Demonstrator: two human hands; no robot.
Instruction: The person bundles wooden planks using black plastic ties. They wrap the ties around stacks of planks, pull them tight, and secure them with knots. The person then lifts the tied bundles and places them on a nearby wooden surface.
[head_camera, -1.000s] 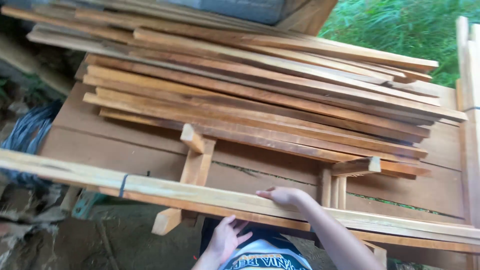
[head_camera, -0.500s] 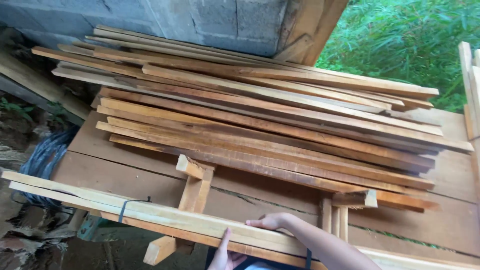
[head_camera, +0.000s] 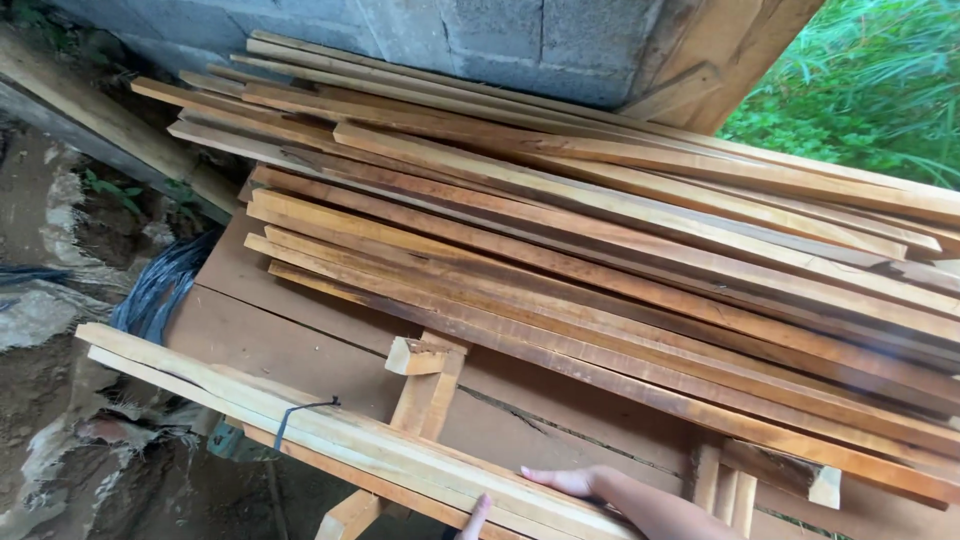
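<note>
The right hand (head_camera: 575, 482) lies flat, fingers extended, on top of the bundle of pale planks (head_camera: 330, 425) at the near edge, gripping nothing. Only the left hand's (head_camera: 474, 518) fingertips show against the bundle's near side, so I cannot tell its grip. The bundle's long axis runs from near-right toward far-left, away from both hands. It rests on a brown wooden workbench (head_camera: 290, 335), before a pile of about 15 long boards (head_camera: 620, 250) by a grey block wall (head_camera: 480, 40).

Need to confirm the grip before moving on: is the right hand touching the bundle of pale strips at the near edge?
Touching. The head view shows the right hand lying flat on top of the bundle of pale strips, with no gap.
</note>
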